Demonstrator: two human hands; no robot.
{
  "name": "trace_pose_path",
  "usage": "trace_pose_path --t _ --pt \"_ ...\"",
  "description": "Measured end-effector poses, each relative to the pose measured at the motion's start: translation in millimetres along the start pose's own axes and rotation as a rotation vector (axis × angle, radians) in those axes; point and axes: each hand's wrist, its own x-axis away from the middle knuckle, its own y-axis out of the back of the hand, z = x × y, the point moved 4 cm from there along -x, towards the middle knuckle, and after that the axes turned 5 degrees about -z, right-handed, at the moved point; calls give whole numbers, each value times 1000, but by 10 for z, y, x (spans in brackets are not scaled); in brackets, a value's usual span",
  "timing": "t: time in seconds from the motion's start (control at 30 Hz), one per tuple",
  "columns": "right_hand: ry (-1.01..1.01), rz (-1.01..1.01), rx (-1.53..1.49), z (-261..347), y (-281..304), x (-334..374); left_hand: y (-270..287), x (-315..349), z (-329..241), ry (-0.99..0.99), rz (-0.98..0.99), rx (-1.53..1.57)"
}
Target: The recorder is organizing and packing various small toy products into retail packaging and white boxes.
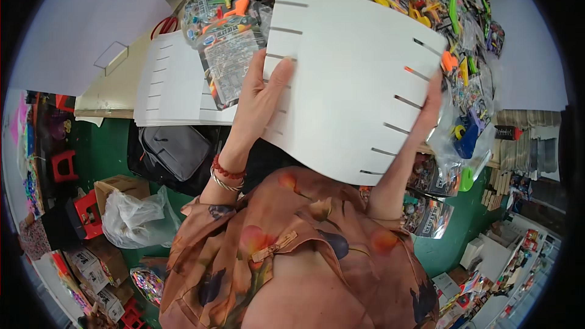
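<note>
A large white card sheet with short slits along both side edges is held up in front of me, over the table. My left hand grips its left edge, thumb on the front face. My right hand holds the right edge; most of it is hidden behind the sheet. A red bead bracelet and a metal bangle circle my left wrist. Under the sheet lie clear packets of toys.
A stack of the same slitted white sheets lies on the table to the left. Many bagged colourful toys pile up at the right. Below the table sit a grey bag, a plastic bag, cardboard boxes and red stools on green floor.
</note>
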Motion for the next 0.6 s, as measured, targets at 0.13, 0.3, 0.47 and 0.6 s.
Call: trace_pose_path --t 0.13,0.3,0.47,0.6 --pt "-137 204 158 -49 -106 197 152 8 310 62 -32 -199" --pt "-87 362 530 -180 -145 169 273 37 365 -118 -16 -371" --pt "312 239 596 -234 -533 394 36 42 419 -343 -48 -984" --pt "374 217 826 -202 -454 209 -282 90 361 -298 -24 -1013"
